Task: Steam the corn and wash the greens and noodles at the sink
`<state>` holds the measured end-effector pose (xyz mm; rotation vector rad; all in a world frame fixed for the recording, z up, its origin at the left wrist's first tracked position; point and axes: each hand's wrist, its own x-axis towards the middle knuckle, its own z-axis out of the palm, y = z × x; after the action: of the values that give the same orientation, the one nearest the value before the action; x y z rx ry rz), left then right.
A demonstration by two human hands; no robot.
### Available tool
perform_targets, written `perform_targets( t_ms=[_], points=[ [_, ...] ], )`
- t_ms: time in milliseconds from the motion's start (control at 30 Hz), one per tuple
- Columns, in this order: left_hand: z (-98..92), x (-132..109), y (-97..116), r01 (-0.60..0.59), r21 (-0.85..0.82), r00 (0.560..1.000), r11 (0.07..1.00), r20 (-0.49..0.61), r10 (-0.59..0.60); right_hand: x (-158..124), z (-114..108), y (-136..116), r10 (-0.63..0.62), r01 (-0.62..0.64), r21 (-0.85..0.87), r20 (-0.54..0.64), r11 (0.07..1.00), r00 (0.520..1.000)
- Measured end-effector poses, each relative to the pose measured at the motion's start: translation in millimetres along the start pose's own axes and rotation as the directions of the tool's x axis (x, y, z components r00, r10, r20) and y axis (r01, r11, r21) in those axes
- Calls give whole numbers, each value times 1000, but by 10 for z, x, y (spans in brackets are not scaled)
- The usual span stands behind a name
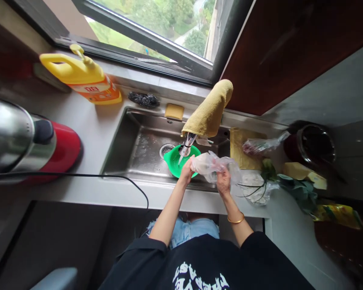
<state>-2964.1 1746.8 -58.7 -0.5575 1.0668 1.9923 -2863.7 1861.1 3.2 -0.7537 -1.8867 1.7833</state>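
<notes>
A clear plastic bag [210,163] stretches between my two hands above the sink's near right part. My left hand [187,170] grips its left end, close over the rim of a green colander [174,164]. Fingers of my right hand [223,180] are closed on the bag's right part, partly covered by the film. What the bag contains, if anything, I cannot make out. Below the faucet [187,145] the colander sits in the steel sink [133,141], and water seems to run into it. A yellow cloth [210,108] is draped over the faucet.
Behind the sink lie a sponge [174,111] and a steel-wool scrubber [143,99]. A yellow detergent jug [84,80] stands back left, near a red and steel appliance [63,145]. A black cord [109,175] crosses the left counter. Bagged food [257,147] and greens [269,169] lie right.
</notes>
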Motion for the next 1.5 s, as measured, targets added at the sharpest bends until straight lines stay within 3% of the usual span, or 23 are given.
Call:
perform_targets(
  t_ms=[100,200,300,367,467,533,600,700,800,900,1000,1067,1133,1267,1367,1500],
  points=[
    [-406,31,201,-13,180,970,984,-238,56,109,361,332,186,-192,229,46,954,981],
    [-747,44,377,-118,362,910,925,-334,247,283,609,618,384,-397,311,105,864,917],
    [-908,8,536,-264,693,802,671,-230,552,448,730,864,542,-558,141,142,818,829],
    [-901,-45,634,-302,825,745,478,-110,658,504,758,993,598,-596,-58,118,801,793],
    [-773,-141,736,-347,890,675,295,19,738,462,784,1072,607,-582,-210,82,786,790],
    [-663,-196,748,-388,892,650,233,86,755,359,834,1031,525,-483,-247,144,840,839],
    [-576,-231,715,-422,881,655,216,131,744,236,918,938,360,-288,-267,283,920,889],
    [-551,-232,650,-427,870,708,246,152,690,116,1037,792,173,-68,-258,408,964,896],
    [-682,-147,661,-363,877,739,314,67,670,124,1035,719,172,-70,-250,413,966,894],
    [-887,16,714,-237,906,761,351,-51,647,186,917,698,163,-103,-146,495,984,853],
    [-1033,165,703,-168,933,895,317,9,447,239,781,670,131,-109,-73,558,991,820],
    [-1075,205,673,-150,938,941,311,38,337,278,695,636,126,-93,-88,564,992,816],
    [-1091,187,669,-124,941,938,316,7,345,333,605,590,139,-48,-180,533,983,835],
    [-1081,47,793,-139,935,892,327,-25,450,468,446,493,142,53,-451,388,891,911],
    [-1022,-96,931,-263,895,871,359,61,487,533,398,443,110,58,-488,308,871,945],
    [-891,-326,1029,-368,863,846,347,155,510,527,329,380,197,-62,-457,256,887,946]
  ],
)
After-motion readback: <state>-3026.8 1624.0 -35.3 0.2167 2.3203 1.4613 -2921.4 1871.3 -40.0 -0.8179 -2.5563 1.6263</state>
